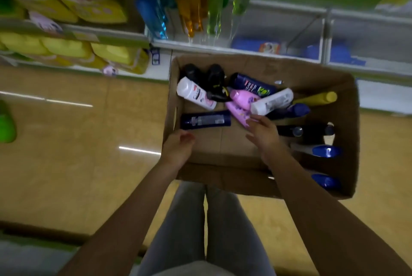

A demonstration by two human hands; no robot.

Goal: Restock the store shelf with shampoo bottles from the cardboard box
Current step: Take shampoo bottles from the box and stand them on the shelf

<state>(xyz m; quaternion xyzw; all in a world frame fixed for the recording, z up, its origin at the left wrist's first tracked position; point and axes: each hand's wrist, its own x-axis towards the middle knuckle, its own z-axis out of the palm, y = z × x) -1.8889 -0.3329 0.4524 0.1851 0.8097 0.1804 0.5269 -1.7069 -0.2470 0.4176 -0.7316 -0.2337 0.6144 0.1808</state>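
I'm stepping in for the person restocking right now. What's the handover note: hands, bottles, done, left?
Left hand: at the near left rim of the cardboard box, fingers loosely curled, holding nothing.
Right hand: open inside the box, fingertips at the pink bottle, no grip yet.
Bottles: over a dozen lie jumbled in the box, including a dark blue bottle nearest the left hand.
Done: cannot tell.
Left: move them all to the shelf.

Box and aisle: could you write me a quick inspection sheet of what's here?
Surface: tan floor, glossy.
Job's things: open box on the floor holds mixed bottles lying loose, among them a white bottle and a pink bottle.
Clutter: nothing seen.
Hands: left hand at the box's near-left rim; right hand reaching in, holding nothing.
Cables: nothing seen.
Surroundings: shelf behind, partly stocked.
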